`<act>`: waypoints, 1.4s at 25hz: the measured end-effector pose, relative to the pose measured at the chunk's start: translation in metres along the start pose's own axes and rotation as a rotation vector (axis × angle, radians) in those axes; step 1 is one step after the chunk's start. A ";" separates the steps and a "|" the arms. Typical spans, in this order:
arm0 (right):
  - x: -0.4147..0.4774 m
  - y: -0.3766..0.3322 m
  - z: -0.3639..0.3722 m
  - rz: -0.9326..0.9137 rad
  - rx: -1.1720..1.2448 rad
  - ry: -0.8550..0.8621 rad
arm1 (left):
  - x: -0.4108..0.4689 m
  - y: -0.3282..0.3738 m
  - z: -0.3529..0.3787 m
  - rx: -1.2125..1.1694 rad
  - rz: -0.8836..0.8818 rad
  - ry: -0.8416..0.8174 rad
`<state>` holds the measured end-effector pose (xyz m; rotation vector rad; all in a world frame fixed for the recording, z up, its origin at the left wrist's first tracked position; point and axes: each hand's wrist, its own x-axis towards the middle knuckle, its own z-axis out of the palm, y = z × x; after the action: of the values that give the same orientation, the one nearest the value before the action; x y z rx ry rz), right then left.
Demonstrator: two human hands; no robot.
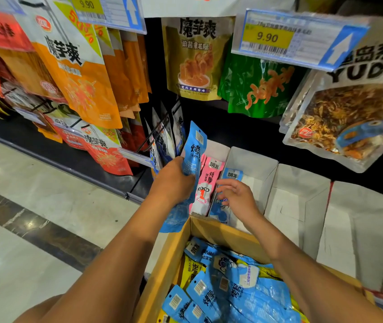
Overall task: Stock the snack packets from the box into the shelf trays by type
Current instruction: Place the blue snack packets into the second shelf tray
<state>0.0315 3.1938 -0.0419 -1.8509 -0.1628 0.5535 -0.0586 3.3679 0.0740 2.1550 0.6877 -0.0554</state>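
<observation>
My left hand [174, 180] grips a bunch of blue snack packets [194, 150], held upright just left of the white shelf trays. My right hand [237, 197] hovers with loosely spread fingers over a tray [253, 164] that holds a blue packet [232, 175]. The tray to its left holds pink packets [210, 183]. Below my arms, a cardboard box [179, 250] contains several blue packets [251, 290] and some yellow ones [191, 270].
More white trays [300, 187] line the shelf to the right. Hanging bags crowd the pegs above: orange [85, 78], gold [193, 59], green [258, 89] and clear [349, 120]. Price tags [286, 39] jut out overhead. Tiled floor [34, 206] lies to the left.
</observation>
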 end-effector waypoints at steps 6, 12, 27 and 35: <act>-0.057 -0.048 0.021 0.112 0.432 -0.142 | -0.011 0.021 0.016 -0.288 -0.122 -0.134; -0.063 -0.053 0.006 0.217 0.507 0.014 | -0.009 0.020 0.024 -0.244 -0.046 -0.128; -0.010 0.001 -0.053 0.324 0.095 0.090 | -0.008 -0.041 0.064 0.212 0.027 -0.106; 0.050 0.057 -0.066 0.474 -0.267 0.062 | -0.011 -0.087 0.112 0.577 -0.064 -0.596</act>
<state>0.0967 3.1359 -0.0922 -2.1773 0.2641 0.8291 -0.0892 3.3216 -0.0567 2.4606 0.4111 -0.9926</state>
